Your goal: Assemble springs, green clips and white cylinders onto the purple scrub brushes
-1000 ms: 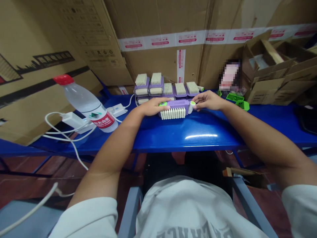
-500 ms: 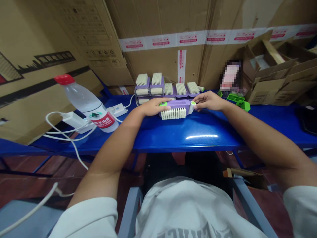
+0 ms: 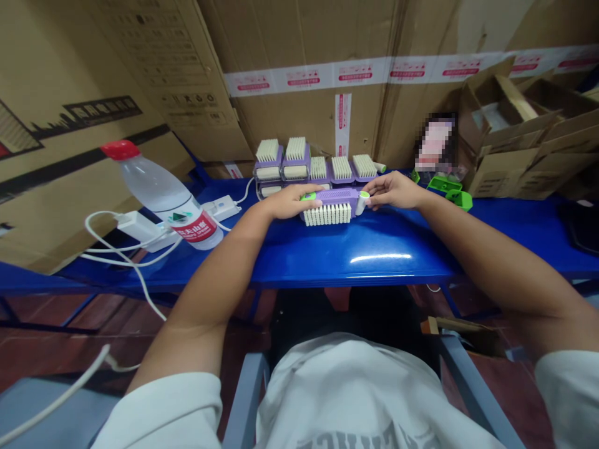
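**Purple brush held at both ends on a blue surface**

The left hand curls over the brush's green-tipped end, and the right hand closes around the white cylinder at its other end. The brush lies on its side near the surface's far edge, cream bristles facing the person. Just behind it stands a cluster of matching brushes, some stacked two high. Further right are green plastic parts and a pixelated pink item, then an open cardboard box with its flaps up. To the left stands a water bottle with a red cap and red label, partly filled or empty, which cannot be told. Beside it lie a white power strip and white cables. Large taped cartons line the wall, above a reddish floor.
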Demonstrator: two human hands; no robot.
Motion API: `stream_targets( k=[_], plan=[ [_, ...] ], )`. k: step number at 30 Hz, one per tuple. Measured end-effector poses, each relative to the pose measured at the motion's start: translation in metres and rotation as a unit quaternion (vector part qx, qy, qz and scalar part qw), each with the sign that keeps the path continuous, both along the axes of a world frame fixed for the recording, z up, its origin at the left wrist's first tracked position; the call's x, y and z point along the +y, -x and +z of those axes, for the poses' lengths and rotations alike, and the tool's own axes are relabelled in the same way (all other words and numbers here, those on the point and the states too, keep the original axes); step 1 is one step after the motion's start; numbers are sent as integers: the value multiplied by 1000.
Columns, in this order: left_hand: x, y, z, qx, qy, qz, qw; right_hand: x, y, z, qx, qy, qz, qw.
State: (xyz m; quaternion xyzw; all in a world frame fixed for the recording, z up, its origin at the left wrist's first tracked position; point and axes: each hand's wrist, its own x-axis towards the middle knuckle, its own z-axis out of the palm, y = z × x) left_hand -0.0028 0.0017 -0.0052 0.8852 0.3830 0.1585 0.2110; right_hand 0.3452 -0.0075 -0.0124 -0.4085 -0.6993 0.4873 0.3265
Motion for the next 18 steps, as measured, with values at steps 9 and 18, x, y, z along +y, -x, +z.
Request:
stream_targets(
  k=[9, 18],
  plan=[
    [0, 1, -1, -3, -1, -3, 1000, 3, -1, -4, 12, 0, 16, 1000],
    [0, 0, 0, 2, -7, -3, 1000, 5, -2, -5, 17, 1, 16, 1000]
  ],
)
